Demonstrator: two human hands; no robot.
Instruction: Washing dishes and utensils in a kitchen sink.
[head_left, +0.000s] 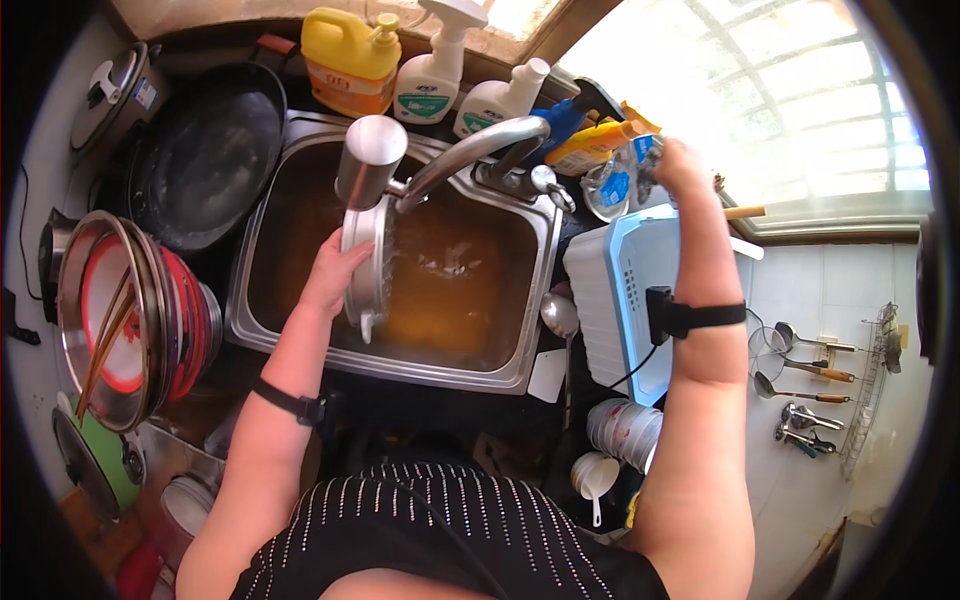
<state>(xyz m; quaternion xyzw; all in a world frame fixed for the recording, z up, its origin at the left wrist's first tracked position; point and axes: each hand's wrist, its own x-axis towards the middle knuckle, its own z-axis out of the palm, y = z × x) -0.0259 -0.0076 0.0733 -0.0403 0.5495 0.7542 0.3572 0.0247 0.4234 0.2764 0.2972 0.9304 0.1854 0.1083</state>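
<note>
My left hand (337, 271) grips the near side of a round metal pot or lid (367, 262), tilted on edge under the faucet (480, 150). A metal cylinder (371, 161) on the faucet's end hides its upper part. Below it, brownish water stands in the steel sink (360, 367). At the upper right, my right hand (681, 171) is at a clear plastic package with a blue label (643, 161), beside a clear container with a blue label (611, 187). The fingertips are partly hidden, so whether they grip the package cannot be told.
A black wok (206, 157) and stacked basins (105, 315) stand left of the sink. Behind it are a yellow jug (349, 64) and white spray bottles (427, 82). To the right are a blue-rimmed plastic bin (634, 300), a ladle (559, 313) and stacked bowls (619, 431).
</note>
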